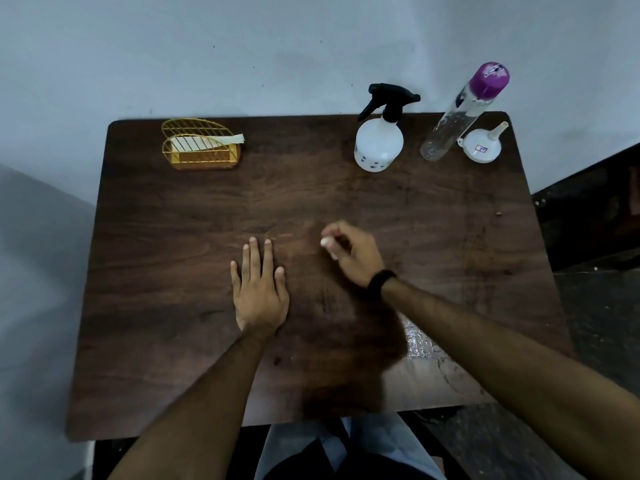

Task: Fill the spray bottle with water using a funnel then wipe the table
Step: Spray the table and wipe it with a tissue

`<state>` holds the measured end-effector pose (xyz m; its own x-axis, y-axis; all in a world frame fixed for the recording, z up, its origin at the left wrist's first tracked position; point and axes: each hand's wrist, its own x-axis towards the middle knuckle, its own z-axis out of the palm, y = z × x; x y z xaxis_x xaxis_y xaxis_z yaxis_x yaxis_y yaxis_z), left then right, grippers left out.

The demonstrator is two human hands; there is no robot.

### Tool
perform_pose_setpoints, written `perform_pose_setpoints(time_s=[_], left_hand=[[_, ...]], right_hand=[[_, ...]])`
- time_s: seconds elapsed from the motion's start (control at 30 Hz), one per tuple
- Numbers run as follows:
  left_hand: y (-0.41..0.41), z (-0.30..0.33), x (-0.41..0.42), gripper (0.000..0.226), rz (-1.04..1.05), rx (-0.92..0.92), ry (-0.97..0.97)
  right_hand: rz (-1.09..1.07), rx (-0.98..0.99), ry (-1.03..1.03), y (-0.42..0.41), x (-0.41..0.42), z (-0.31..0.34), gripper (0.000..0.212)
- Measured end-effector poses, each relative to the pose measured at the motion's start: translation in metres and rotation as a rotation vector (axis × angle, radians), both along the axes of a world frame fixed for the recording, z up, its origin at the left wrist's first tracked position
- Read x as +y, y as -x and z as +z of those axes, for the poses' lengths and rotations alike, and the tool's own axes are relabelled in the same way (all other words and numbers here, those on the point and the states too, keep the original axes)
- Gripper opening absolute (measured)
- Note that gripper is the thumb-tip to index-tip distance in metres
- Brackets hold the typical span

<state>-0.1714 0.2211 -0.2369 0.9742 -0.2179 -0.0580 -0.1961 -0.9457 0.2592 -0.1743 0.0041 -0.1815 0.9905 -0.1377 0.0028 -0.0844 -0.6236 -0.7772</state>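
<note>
A white spray bottle [379,143] with a black trigger head stands at the back of the dark wooden table [173,258]. To its right stands a clear water bottle [457,119] with a purple cap, and a white funnel [482,144] lies beside that. My left hand [260,289] rests flat on the table's middle, fingers spread. My right hand [353,254] hovers just right of it, fingers closed around a small white wad [326,242], seemingly tissue, pressed near the table surface.
A yellow wire holder [201,147] with white tissues stands at the back left. A wet, shiny patch [417,341] lies near the table's right front. A pale wall runs behind the table. Dark floor lies to the right.
</note>
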Motion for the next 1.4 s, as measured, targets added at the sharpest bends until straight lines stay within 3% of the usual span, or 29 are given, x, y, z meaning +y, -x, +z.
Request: perform_pose_setpoints(time_s=[0.13,0.23,0.33,0.47,0.53,0.6,0.7,0.77,0.87,1.0,1.07,1.13,1.2,1.27,1.33,1.4], left_hand=[[-0.001,0.001,-0.001,0.057,0.004,0.008,-0.003],[-0.001,0.0,0.001,0.057,0.002,0.011,0.0],[0.0,0.0,0.002,0.058,-0.012,0.027,0.009],[-0.001,-0.001,0.002,0.058,-0.001,0.04,-0.001],[0.0,-0.002,0.002,0.058,0.001,0.034,0.004],[-0.002,-0.002,0.002,0.058,-0.002,0.034,0.007],[-0.001,-0.005,0.002,0.057,-0.009,0.033,0.006],[-0.001,-0.005,0.003,0.057,-0.016,0.032,0.003],[-0.001,-0.005,0.004,0.058,-0.024,0.034,-0.002],[-0.001,-0.003,0.003,0.058,-0.031,0.046,0.003],[-0.002,-0.003,0.003,0.058,-0.038,0.046,-0.005],[-0.003,-0.004,0.003,0.058,-0.042,0.059,0.001],[-0.002,-0.004,0.003,0.058,-0.049,0.064,-0.005],[-0.002,-0.004,0.003,0.059,-0.066,0.063,-0.017],[-0.003,-0.003,0.002,0.059,-0.07,0.085,-0.025],[-0.005,0.0,-0.001,0.06,-0.059,0.132,-0.045]], right_hand=[[-0.008,0.022,0.301,-0.035,-0.028,-0.019,0.017],[0.027,-0.037,0.395,-0.018,-0.017,-0.028,0.017],[0.057,-0.028,0.337,0.029,0.005,-0.041,0.022],[0.423,-0.032,0.242,0.097,0.045,-0.039,0.027],[0.483,-0.007,0.184,0.105,0.049,-0.032,0.021],[0.301,-0.028,0.16,0.088,0.038,-0.029,0.022],[-0.155,0.006,0.218,0.049,-0.004,-0.03,0.024],[-0.26,0.092,0.251,0.038,-0.025,-0.03,0.021],[-0.156,0.088,0.275,0.054,-0.014,-0.033,0.014],[0.256,0.065,0.192,0.109,0.048,-0.026,0.015],[0.336,0.058,0.135,0.118,0.051,-0.017,0.014],[0.152,0.015,0.128,0.105,0.029,-0.011,0.013],[-0.171,-0.013,0.186,0.085,-0.01,-0.009,0.014],[-0.363,0.118,0.232,0.071,-0.047,-0.012,0.016],[-0.345,0.273,0.234,0.072,-0.059,-0.019,0.018],[-0.239,0.264,0.231,0.083,-0.044,-0.021,0.016]])
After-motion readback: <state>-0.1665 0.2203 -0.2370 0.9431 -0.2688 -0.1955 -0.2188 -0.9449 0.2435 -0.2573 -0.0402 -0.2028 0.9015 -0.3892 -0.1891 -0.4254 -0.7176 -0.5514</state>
